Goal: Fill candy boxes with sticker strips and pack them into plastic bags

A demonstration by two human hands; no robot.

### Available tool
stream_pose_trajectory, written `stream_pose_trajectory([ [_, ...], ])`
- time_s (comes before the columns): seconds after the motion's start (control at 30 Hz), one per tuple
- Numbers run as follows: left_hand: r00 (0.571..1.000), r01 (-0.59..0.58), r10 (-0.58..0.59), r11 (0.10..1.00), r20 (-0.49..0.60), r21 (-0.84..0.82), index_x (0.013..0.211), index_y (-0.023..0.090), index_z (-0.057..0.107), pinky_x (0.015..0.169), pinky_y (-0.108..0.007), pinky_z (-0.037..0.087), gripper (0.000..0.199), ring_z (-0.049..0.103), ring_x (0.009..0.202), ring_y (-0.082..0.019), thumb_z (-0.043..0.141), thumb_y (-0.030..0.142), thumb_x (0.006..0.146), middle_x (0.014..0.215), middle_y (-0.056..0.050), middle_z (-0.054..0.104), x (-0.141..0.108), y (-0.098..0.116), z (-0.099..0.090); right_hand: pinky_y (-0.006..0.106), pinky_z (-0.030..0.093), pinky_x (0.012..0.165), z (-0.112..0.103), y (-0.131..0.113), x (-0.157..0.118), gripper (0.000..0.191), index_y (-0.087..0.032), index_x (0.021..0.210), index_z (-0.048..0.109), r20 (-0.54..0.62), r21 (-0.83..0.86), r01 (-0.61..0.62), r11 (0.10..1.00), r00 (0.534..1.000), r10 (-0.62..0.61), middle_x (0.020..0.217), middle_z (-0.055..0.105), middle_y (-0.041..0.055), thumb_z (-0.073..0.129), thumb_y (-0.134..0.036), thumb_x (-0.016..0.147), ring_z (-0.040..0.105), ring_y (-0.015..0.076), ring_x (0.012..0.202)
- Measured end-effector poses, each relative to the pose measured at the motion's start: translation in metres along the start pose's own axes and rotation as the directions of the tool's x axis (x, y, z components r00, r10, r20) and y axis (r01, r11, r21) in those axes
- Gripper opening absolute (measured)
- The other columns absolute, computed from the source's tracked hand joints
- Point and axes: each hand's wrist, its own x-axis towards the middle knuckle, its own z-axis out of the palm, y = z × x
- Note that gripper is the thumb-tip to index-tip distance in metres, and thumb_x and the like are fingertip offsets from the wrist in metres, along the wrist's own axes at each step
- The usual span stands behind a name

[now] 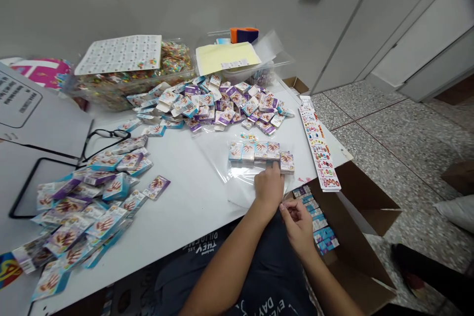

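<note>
My left hand (269,185) reaches to a short double row of small printed boxes (248,151) that lies on or in a clear plastic bag (237,188). Its fingers are curled against a box in the row, their tips partly hidden. One more small box (287,162) sits at the right end, a little lower than the others. By the table edge my right hand (299,222) is closed, thumb and forefinger pinching the edge of the bag. Small colourful pieces (249,137) show just beyond the row.
Heaps of small boxes lie at the back (225,103) and left (89,202), near black glasses (107,133). Clear tubs (122,91) stand behind. A sticker strip (319,145) lies along the right edge. Below it, an open carton (355,237) holds rows of boxes.
</note>
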Motion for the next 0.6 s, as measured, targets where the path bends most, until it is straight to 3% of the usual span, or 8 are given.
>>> stream_pose_trajectory([
  [0.13,0.996,-0.091,0.091,0.996,0.022,-0.02,0.113,0.017,0.064,0.082,-0.036,0.048,0.031,0.07,0.095,-0.033,0.065,0.039,0.091,0.105,-0.016,0.072,-0.002,-0.006,-0.007,0.026,0.042,0.05,-0.003,0.002,-0.001,0.032,-0.021,0.079,0.064,-0.041,-0.007,-0.054,0.998,0.998,0.054,0.067,0.059,-0.001,0.077,-0.051,0.081,0.05,0.013,0.054],
  [0.23,0.989,-0.14,0.143,0.989,0.04,-0.055,0.099,0.02,0.068,0.079,-0.034,0.048,0.032,0.07,0.092,-0.03,0.066,0.05,0.09,0.098,-0.012,0.074,-0.006,-0.015,-0.011,0.026,0.043,0.049,-0.007,0.003,0.001,0.033,-0.021,0.079,0.063,-0.054,0.007,-0.091,0.996,0.994,0.091,0.064,0.057,-0.0024,0.077,-0.051,0.081,0.05,0.0131,0.053],
  [0.43,0.998,-0.054,0.054,0.998,0.021,-0.036,0.091,0.016,0.071,0.084,-0.039,0.048,0.028,0.07,0.093,-0.033,0.052,0.035,0.1,0.092,-0.017,0.073,0.003,-0.014,-0.005,0.026,0.042,0.05,-0.009,0.004,0.004,0.033,-0.021,0.08,0.064,-0.075,0.016,-0.075,0.997,0.994,0.076,0.069,0.06,-0.0011,0.078,-0.051,0.081,0.05,0.0127,0.054],
  [0.6,0.997,-0.077,0.078,0.993,0.008,-0.086,0.106,0.015,0.067,0.087,-0.041,0.049,0.03,0.07,0.093,-0.034,0.052,0.039,0.099,0.098,-0.019,0.072,0.002,-0.004,0.0,0.026,0.042,0.05,-0.017,0.007,0.007,0.037,-0.021,0.079,0.064,-0.137,-0.035,-0.045,0.998,0.99,0.04,0.068,0.061,-0.0009,0.078,-0.054,0.079,0.05,0.0128,0.054],
])
